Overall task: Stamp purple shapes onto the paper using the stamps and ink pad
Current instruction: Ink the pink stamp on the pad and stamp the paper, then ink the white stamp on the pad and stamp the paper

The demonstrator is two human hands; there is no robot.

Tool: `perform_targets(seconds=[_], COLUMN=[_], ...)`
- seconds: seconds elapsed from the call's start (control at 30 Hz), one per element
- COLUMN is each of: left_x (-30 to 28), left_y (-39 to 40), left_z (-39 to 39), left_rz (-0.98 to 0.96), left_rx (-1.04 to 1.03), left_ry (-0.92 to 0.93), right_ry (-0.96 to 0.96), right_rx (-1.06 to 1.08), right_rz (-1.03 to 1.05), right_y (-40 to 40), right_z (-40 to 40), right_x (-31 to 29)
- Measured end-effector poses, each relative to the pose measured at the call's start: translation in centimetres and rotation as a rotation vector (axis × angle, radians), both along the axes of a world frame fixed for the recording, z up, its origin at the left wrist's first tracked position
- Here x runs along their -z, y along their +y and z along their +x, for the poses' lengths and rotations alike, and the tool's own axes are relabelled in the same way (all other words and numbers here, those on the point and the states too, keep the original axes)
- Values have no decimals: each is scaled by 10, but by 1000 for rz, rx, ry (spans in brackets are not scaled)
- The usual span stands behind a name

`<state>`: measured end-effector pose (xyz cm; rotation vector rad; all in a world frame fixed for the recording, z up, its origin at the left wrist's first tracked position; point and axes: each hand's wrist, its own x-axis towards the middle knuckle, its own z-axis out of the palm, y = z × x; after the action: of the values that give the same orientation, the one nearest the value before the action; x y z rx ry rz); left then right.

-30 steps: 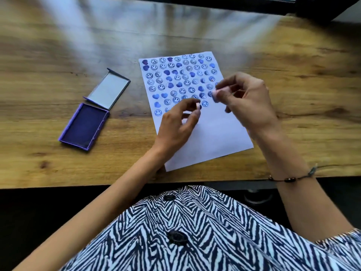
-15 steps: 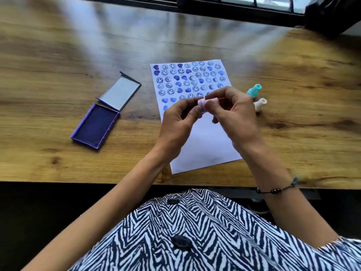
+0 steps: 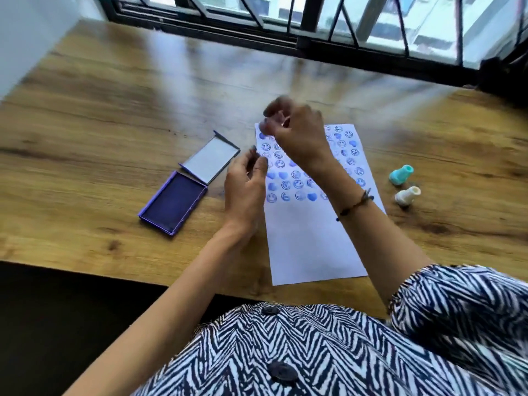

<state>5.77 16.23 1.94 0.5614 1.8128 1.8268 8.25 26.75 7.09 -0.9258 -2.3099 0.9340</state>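
Note:
The white paper (image 3: 308, 241) lies on the wooden table, its upper half filled with rows of purple smiley and heart prints. My right hand (image 3: 294, 130) hovers, blurred, over the sheet's top left corner, fingers pinched on a small pale stamp that barely shows. My left hand (image 3: 245, 184) hangs at the paper's left edge with its fingers curled toward the thumb; anything in it is hidden. The open purple ink pad (image 3: 171, 204) sits left of the paper, its grey lid (image 3: 210, 160) folded back.
A teal stamp (image 3: 401, 175) and a white stamp (image 3: 407, 195) stand on the table (image 3: 85, 144) just right of the paper. A barred window (image 3: 314, 21) runs along the table's far edge. The near table edge is at my torso.
My hands, joined on the pale stamp half a second ago, have come apart. The right hand rose toward the paper's top left; the left dropped to its left edge. My view swung left.

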Motion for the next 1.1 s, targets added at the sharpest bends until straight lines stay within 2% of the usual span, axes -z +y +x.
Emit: perform_targets(seconds=[0.23,0.33,0.47,0.6,0.83,0.97,1.1], left_x=[5,6,3,0,0,2,1], left_y=[5,7,14,30,54,55,50], left_z=[-10,-14,-12,2,60,83,92], left_rz=[19,2,-19,-26,-68,-91,-95], left_rx=[-66,-108,-54,53,350,465,499], left_ry=[-83,-101,-137,-137,-97,-70,-80], right_ry=[-413,-445,-332,-254,-370,-403,-418], right_rx=[-299,-335,-252,-22,510,596,585], right_rz=[472,553,397,332,335,152,142], right_y=[33,36,39,44,52,52,47], right_z=[-69,-71,-47,20,163,195,198], right_x=[34,40,22,5,11,31,44])
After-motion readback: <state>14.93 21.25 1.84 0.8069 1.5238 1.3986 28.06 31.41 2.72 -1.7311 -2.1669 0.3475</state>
